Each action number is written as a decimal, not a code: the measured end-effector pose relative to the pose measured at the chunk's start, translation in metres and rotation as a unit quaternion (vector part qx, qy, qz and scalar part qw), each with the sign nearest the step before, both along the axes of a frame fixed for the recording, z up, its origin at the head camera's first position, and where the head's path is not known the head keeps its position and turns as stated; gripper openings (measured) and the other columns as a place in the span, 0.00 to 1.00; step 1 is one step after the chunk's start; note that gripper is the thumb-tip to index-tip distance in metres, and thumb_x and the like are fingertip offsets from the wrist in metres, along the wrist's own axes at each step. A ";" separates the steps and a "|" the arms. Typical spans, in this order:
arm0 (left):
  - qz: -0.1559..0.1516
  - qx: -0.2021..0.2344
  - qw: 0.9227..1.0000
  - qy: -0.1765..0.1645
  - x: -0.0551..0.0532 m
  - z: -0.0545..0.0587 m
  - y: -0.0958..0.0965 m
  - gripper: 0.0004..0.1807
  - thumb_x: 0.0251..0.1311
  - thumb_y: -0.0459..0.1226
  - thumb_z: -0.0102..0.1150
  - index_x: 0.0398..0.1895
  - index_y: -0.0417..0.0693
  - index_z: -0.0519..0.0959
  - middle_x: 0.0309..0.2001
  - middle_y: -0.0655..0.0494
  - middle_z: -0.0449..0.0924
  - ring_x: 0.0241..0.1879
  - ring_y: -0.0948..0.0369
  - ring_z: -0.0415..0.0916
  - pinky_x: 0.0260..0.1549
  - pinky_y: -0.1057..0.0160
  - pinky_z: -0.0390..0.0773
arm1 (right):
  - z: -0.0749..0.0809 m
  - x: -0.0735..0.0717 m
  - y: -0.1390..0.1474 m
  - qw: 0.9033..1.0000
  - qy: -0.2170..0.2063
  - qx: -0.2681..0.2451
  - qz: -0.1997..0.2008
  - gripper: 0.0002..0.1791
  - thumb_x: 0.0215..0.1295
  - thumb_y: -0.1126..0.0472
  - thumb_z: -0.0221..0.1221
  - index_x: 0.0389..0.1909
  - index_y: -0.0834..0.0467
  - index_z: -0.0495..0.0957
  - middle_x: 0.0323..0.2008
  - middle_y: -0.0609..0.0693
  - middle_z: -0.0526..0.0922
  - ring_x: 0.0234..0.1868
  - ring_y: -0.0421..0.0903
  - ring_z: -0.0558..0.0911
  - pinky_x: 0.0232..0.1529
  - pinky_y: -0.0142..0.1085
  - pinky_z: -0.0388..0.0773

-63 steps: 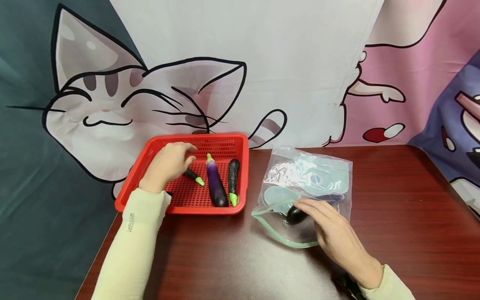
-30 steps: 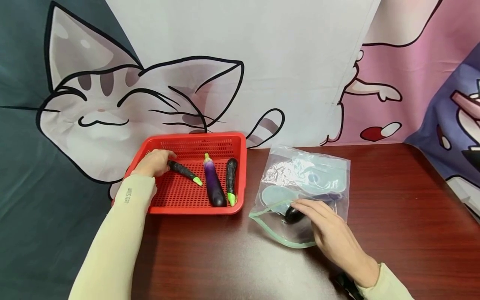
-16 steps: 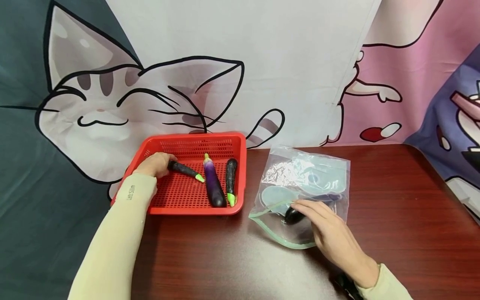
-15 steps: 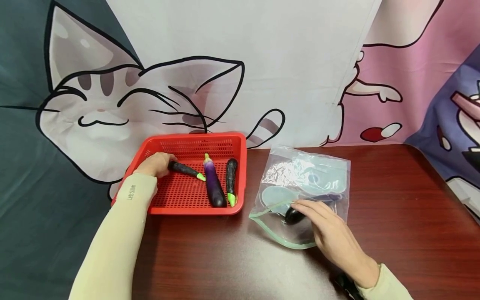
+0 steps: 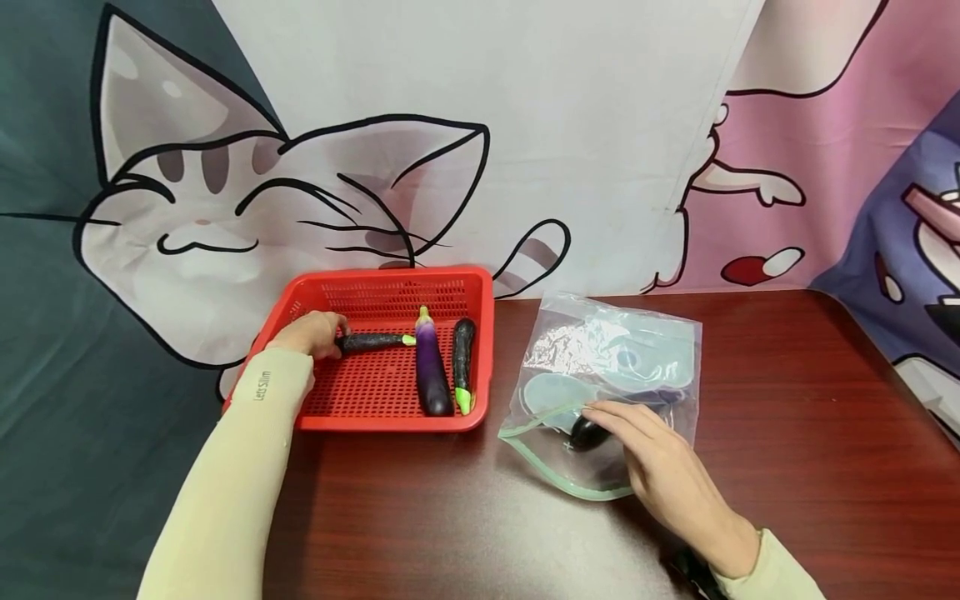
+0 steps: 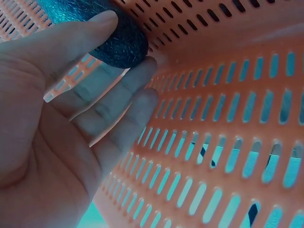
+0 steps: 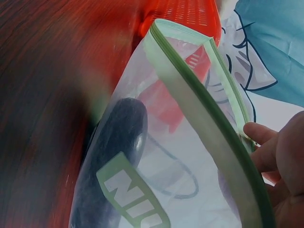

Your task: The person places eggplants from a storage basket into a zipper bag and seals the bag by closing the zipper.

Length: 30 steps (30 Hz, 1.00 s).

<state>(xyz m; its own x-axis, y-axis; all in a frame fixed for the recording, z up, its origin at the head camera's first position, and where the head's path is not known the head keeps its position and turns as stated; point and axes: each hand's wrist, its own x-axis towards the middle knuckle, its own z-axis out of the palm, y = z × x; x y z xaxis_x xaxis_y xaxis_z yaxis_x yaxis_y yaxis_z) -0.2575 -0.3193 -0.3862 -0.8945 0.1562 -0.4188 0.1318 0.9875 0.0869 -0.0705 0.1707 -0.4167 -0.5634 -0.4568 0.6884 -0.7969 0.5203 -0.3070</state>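
Note:
In the head view my left hand [image 5: 307, 335] reaches into the left side of a red plastic basket [image 5: 390, 423]. It grips the near end of a dark, wrinkled cucumber [image 5: 375, 342] with a pale green tip. Thumb and fingers sit around the rounded end of that cucumber [image 6: 124, 45] in the left wrist view. My right hand [image 5: 671, 471] pinches the green zip edge of a clear zip bag [image 5: 558, 478], keeping its mouth apart. Inside the bag lies a dark eggplant [image 7: 130, 126], partly hidden behind my fingers in the head view.
A purple eggplant [image 5: 431, 367] and another dark cucumber [image 5: 462, 358] lie at the basket's right side. The basket and bag stand on a brown wooden table [image 5: 420, 508]. Behind them hangs a cartoon-printed cloth [image 5: 615, 150].
My left hand has gone lower into the basket and taken hold of the cucumber. The cucumber's green tip has swung up and right, against the purple eggplant, which shifted slightly. The right hand stays still.

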 end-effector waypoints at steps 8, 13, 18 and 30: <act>-0.010 -0.009 1.000 -0.008 0.001 0.000 -0.004 0.18 0.58 0.33 0.71 0.49 0.41 0.77 0.41 0.43 0.78 0.36 0.52 0.72 0.36 0.56 0.73 | -0.001 0.000 0.000 1.000 -0.002 0.001 -0.001 0.26 0.79 0.62 0.33 0.59 0.62 0.79 0.56 0.54 0.81 0.54 0.49 0.79 0.65 0.24 0.60; -0.011 -0.016 1.000 -0.015 0.002 0.002 -0.004 0.20 0.58 0.33 0.70 0.53 0.38 0.77 0.43 0.41 0.79 0.37 0.52 0.73 0.37 0.56 0.74 | -0.002 0.000 0.001 1.000 0.001 -0.002 -0.001 0.25 0.79 0.63 0.34 0.58 0.62 0.79 0.55 0.54 0.81 0.53 0.49 0.79 0.65 0.24 0.61; -0.014 -0.015 1.000 -0.017 0.004 0.004 -0.005 0.21 0.59 0.32 0.69 0.54 0.35 0.76 0.42 0.41 0.79 0.37 0.52 0.74 0.36 0.57 0.75 | -0.001 0.000 0.000 1.000 0.001 -0.002 0.000 0.26 0.78 0.64 0.34 0.58 0.62 0.79 0.55 0.54 0.81 0.53 0.49 0.79 0.65 0.24 0.61; -0.007 -0.022 0.999 -0.033 0.011 0.016 -0.001 0.22 0.60 0.32 0.69 0.55 0.33 0.76 0.44 0.42 0.80 0.39 0.51 0.74 0.40 0.55 0.76 | -0.001 0.001 0.000 1.000 0.000 -0.004 -0.002 0.25 0.79 0.62 0.34 0.58 0.62 0.79 0.56 0.54 0.81 0.54 0.49 0.79 0.65 0.25 0.60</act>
